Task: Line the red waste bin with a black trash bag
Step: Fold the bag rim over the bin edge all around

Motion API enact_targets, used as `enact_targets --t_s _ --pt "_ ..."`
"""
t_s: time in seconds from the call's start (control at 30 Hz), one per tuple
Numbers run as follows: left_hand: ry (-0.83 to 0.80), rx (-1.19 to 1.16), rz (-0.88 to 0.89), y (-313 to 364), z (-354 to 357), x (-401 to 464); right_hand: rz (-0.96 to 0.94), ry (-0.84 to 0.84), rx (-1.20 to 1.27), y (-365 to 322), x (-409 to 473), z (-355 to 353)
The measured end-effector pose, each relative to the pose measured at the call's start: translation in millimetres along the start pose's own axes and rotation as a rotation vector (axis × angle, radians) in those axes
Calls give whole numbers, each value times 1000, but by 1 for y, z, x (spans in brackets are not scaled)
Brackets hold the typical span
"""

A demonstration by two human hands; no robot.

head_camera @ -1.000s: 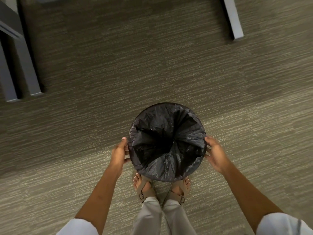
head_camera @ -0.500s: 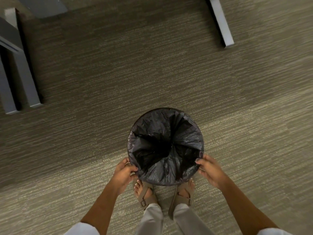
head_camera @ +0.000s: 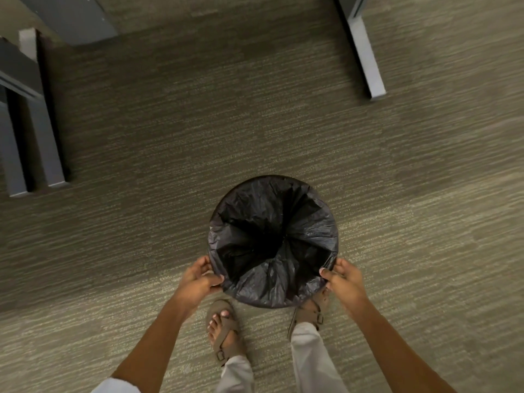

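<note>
A round waste bin stands on the carpet below me, and a black trash bag (head_camera: 272, 282) covers it entirely, folded over the rim so no red shows. The bag sinks into a dark creased hollow in the middle. My left hand (head_camera: 198, 280) pinches the bag's folded edge at the near-left rim. My right hand (head_camera: 344, 282) grips the bag's edge at the near-right rim. Both hands sit on the outside of the bin.
Grey-green striped carpet (head_camera: 283, 131) runs all around. Grey metal furniture legs (head_camera: 42, 146) stand at the far left, and another leg (head_camera: 365, 58) at the far right. My sandalled feet (head_camera: 224, 333) are just behind the bin.
Both hands slid from the bin's sides toward me to the near part of the rim and closed on the bag's edge. My left foot stepped back.
</note>
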State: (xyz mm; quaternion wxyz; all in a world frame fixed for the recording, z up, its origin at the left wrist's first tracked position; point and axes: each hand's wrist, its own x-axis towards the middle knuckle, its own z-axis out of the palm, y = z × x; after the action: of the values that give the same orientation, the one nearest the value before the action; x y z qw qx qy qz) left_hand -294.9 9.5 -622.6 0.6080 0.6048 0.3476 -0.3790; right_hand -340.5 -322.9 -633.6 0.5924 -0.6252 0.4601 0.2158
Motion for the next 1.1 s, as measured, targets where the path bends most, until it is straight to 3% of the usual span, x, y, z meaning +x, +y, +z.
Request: enact_targets --t_s 0.23,0.47,0.67,0.9,1.1 --pt "99 84 102 110 93 33 -83 147 76 -84 50 -57" --pt "138 183 203 208 188 60 -22 314 215 -159 102 -96" --pt "79 227 189 213 206 63 9 389 333 -208 135 -104" --pt "133 319 184 198 194 74 60 391 529 -235 168 -83" --pt "138 306 204 201 185 77 189 226 501 -230 176 -66"
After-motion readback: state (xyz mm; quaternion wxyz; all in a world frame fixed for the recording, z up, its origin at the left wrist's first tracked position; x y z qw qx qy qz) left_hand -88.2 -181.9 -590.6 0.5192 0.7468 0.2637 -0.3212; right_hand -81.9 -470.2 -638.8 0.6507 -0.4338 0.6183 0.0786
